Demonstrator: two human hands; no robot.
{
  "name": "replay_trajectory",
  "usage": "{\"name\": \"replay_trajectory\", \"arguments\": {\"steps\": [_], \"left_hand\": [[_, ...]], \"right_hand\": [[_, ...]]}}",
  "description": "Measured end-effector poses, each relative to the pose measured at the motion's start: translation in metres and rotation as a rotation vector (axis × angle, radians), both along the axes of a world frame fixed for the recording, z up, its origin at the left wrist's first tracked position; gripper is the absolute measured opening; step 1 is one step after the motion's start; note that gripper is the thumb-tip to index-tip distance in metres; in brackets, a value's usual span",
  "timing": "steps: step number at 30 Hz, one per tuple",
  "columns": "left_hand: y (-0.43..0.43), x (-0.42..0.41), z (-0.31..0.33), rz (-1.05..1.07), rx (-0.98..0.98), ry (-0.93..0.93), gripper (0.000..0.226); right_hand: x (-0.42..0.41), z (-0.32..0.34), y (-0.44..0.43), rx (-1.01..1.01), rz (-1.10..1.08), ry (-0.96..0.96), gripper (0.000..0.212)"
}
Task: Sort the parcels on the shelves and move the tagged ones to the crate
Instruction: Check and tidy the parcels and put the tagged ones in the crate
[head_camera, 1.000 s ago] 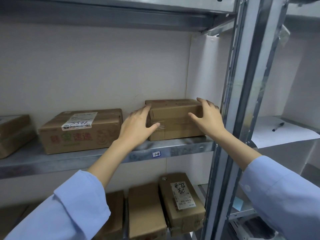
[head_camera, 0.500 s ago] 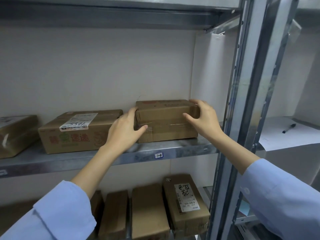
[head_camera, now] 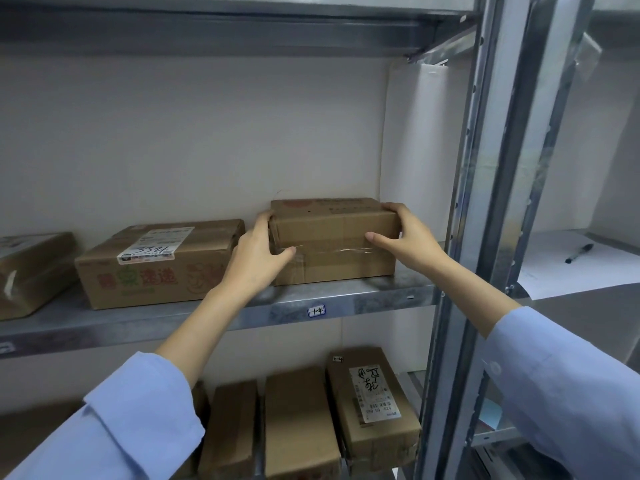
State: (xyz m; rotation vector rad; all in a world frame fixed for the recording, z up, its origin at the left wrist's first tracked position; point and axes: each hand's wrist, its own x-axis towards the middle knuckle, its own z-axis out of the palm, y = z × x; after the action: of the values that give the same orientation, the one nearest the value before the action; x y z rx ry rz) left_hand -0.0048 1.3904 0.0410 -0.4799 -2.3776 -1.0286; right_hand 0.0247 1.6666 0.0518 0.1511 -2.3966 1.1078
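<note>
Parcel, small, plain brown (head_camera: 332, 237): is sitting at the right end of the middle shelf (head_camera: 194, 318), near the upright post (head_camera: 464, 237), with its base appearing to rest on the metal. Clear tape is running across its front and faint printing is showing on its top. No label is showing on the faces turned this way.

Left hand (head_camera: 256, 258): is gripping the parcel's left end. The thumb is lying along the taped front face and the fingers are curling round the rear corner. The forearm is reaching up and inward from a blue sleeve (head_camera: 138, 420).

Right hand (head_camera: 408, 237): is gripping the right end. The thumb is pressing on the front face and the fingers are wrapping over the top right corner. The forearm is crossing in front of the post.

Progress, as judged: the sorting is looking early.
- The crate is not appearing in view, so nothing can be counted as delivered.
- The held parcel is likely being checked or drawn out; whether it is tagged cannot be told.

Waiting on the shelves:
- A labelled parcel (head_camera: 162, 268) with a handwritten number is sitting just left of the left hand.
- Another parcel (head_camera: 31, 271) is lying at the far left.
- On the lower shelf, a tagged parcel (head_camera: 374, 403) is lying beside two plain parcels (head_camera: 298, 420).
</note>
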Motion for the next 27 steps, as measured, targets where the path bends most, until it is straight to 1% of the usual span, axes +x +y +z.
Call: {"name": "replay_trajectory", "arguments": {"steps": [2,6,8,14,18,20,24,25,27], "left_hand": [[-0.001,0.003,-0.001,-0.005,0.018,0.034,0.064],[-0.002,0.009,-0.001,-0.069,0.112,0.08,0.064],[-0.002,0.012,0.0,-0.088,0.148,0.102,0.061],[-0.002,0.021,0.006,-0.177,0.265,0.102,0.05],[-0.004,0.028,0.008,-0.201,0.313,0.108,0.049],[-0.004,0.03,0.01,-0.191,0.307,0.11,0.054],[-0.001,0.034,0.014,-0.191,0.317,0.084,0.079],[-0.001,0.035,0.015,-0.197,0.321,0.068,0.084],[-0.001,0.037,0.016,-0.212,0.319,0.057,0.086]], "right_hand": [[0.002,-0.002,0.0,-0.015,0.01,0.021,0.069],[0.009,-0.001,0.0,-0.057,0.007,0.099,0.065],[0.014,0.001,-0.001,-0.072,0.004,0.131,0.064],[0.028,0.005,-0.003,-0.104,0.0,0.16,0.054],[0.032,0.003,-0.002,-0.121,-0.03,0.154,0.051],[0.034,0.003,-0.001,-0.134,-0.021,0.14,0.058],[0.041,0.006,-0.002,-0.123,-0.003,0.124,0.098],[0.042,0.007,-0.003,-0.096,-0.015,0.125,0.103],[0.045,0.007,-0.004,-0.047,-0.023,0.132,0.105]]}}
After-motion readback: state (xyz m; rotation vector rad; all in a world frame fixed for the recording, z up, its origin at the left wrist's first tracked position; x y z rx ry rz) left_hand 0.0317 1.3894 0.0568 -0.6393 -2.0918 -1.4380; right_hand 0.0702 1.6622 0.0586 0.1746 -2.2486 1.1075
